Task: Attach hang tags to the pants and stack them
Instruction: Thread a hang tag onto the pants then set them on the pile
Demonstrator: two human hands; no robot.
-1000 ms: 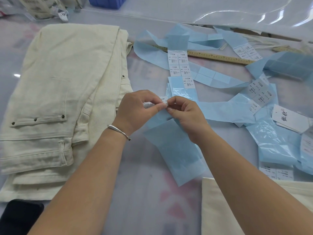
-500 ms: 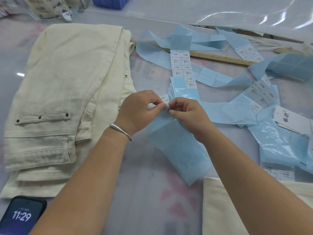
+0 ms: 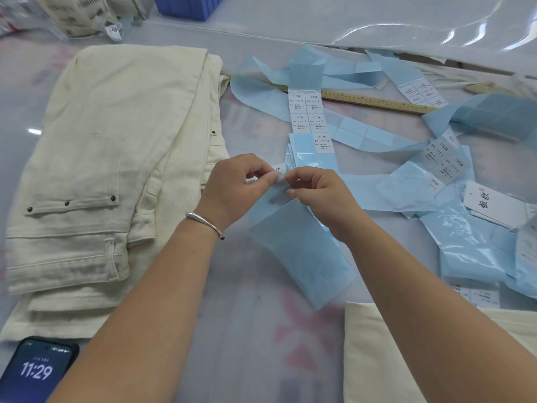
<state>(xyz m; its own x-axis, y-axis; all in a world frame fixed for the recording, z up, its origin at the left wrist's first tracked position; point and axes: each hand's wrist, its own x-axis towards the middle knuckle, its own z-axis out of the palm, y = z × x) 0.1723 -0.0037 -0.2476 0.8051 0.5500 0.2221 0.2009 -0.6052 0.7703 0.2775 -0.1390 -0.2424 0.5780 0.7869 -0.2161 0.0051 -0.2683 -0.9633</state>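
Note:
A stack of folded cream pants (image 3: 116, 158) lies at the left of the table. In the middle, my left hand (image 3: 238, 187) pinches a small white sticker label (image 3: 279, 177) between thumb and forefinger. My right hand (image 3: 319, 196) pinches the top of a blue backing strip (image 3: 299, 254) that hangs down toward me. The two hands meet fingertip to fingertip over the strip. More blue strips with white size labels (image 3: 309, 114) are spread behind the hands. A white hang tag (image 3: 491, 203) with black writing lies at the right.
A wooden ruler (image 3: 374, 101) lies across the back under the strips. A phone (image 3: 37, 370) showing 11:29 sits at the near left corner. Another cream garment (image 3: 383, 359) lies at the near right edge. Bags and a blue bin (image 3: 186, 5) stand at the back.
My hands stay together at the strip, with the fingers shifting slightly as the label lifts off. The view has tilted down, bringing the phone into sight.

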